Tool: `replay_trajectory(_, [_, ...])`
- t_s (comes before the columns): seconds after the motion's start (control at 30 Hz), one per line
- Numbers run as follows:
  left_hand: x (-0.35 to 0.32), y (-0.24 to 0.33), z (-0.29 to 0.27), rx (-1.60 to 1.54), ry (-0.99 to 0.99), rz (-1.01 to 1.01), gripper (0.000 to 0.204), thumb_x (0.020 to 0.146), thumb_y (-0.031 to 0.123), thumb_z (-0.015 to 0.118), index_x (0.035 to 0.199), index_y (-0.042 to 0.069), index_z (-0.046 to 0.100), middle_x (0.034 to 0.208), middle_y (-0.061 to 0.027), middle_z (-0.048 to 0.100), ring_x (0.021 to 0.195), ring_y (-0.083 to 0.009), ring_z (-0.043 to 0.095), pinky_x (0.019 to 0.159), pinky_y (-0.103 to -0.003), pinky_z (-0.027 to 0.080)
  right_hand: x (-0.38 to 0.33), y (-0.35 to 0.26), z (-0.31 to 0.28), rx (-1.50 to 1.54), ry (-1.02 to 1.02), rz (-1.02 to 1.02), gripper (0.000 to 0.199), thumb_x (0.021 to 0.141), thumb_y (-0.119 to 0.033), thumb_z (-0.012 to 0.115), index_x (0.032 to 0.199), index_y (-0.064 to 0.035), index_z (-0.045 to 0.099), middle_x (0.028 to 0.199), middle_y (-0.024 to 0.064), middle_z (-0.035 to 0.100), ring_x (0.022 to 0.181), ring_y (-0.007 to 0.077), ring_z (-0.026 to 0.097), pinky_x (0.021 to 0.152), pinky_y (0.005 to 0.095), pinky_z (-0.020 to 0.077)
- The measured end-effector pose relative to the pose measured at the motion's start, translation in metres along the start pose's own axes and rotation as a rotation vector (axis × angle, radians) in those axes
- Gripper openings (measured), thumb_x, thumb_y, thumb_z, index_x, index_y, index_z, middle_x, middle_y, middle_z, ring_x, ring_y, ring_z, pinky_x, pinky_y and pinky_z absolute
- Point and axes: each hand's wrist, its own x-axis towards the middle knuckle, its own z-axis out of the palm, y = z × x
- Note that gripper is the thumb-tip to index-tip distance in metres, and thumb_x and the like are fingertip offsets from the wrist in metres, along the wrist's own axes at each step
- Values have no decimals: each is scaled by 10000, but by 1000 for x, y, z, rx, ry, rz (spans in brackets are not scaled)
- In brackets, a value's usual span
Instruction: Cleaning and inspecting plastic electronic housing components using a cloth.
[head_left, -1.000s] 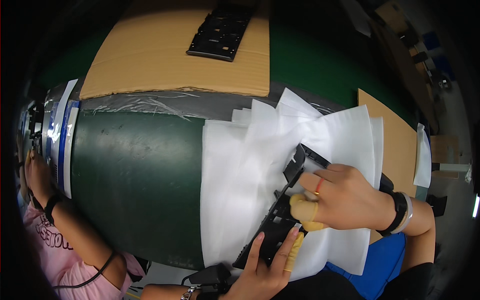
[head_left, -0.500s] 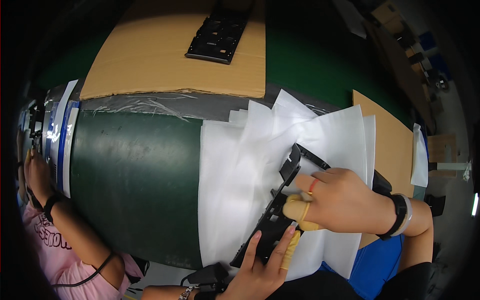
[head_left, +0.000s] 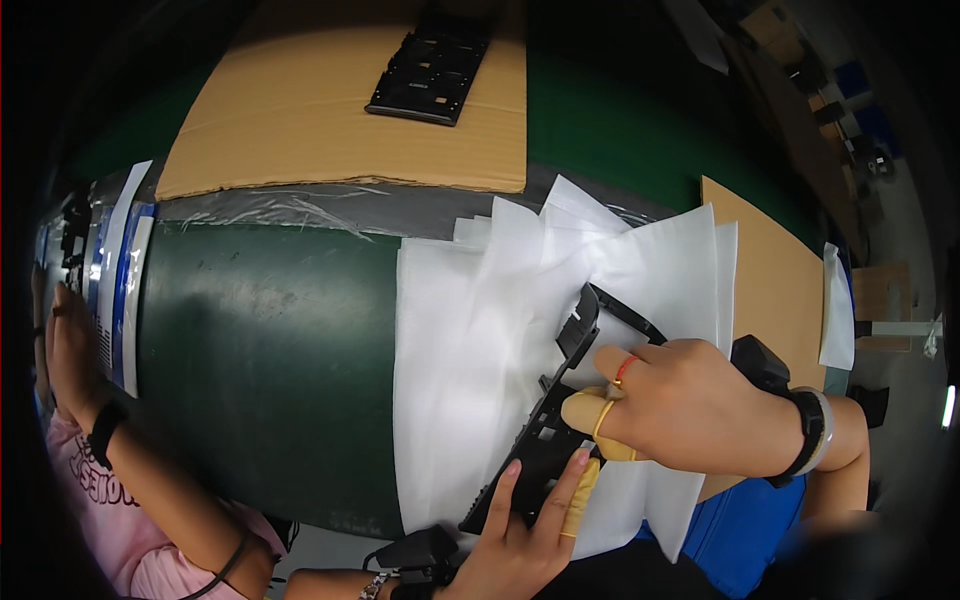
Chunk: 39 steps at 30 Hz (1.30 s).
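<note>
Head view looks down on a green worktop (head_left: 270,370). Near its front edge, toward the right, lies a stack of white foam sheets (head_left: 480,350), fanned out at their far corners. On the sheets rests a long black plastic frame (head_left: 545,425), tilted up on one long side and running from the front edge back toward the right. The left hand (head_left: 530,540) comes up from the front edge, fingers spread and pressed on the near end of the frame; one finger wears a yellowish cot. The right hand (head_left: 690,405) is curled over the middle of the frame, gripping it, with cots on its fingertips, a ring and a dark wristband. At the far edge a sheet of cardboard (head_left: 330,110) carries a second black frame (head_left: 432,70). Another cardboard sheet (head_left: 775,280) lies at the right edge. At the left edge another person's hand (head_left: 70,345) rests beside blue-and-white packaging (head_left: 120,270).
</note>
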Motion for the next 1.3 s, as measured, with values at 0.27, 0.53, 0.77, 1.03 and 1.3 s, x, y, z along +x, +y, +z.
replay_trajectory(0.27, [-1,1,-3,-46,7,-10,567,721,8,472,1284,-4,411,1381,-123,342,439,-108,357,1024,-439,303,20,-4,-3,-50,147,-71,95,689,-130,581,781,-108,580,704,78,500,536,162,549,403,251,416])
replay_trajectory(0.53, [-2,1,-3,-123,-4,-1,561,723,-10,459,1283,-9,412,1385,-125,331,446,-113,375,1027,-436,299,5,-2,1,-10,40,-31,59,680,-129,585,737,-112,586,760,77,491,551,158,547,398,253,419])
replay_trajectory(0.77, [-3,3,-2,-95,17,-43,557,731,-3,460,1286,-6,409,1386,-112,330,449,-109,378,1038,-426,289,-6,0,4,7,115,-50,125,682,-128,584,803,-156,602,781,74,496,545,159,538,406,245,413])
replay_trajectory(1.03, [1,7,13,-73,107,-35,429,734,39,472,1151,22,571,1296,-110,463,350,-93,341,961,-404,393,-48,10,11,-43,53,-80,214,700,-156,624,903,-165,556,807,41,503,563,180,539,485,284,430])
replay_trajectory(1.3, [3,11,9,-58,85,-45,408,744,50,479,1142,34,567,1317,-116,432,375,-103,350,994,-426,348,-56,11,9,491,315,154,377,710,-174,669,1025,-66,495,887,94,466,626,248,567,542,320,477])
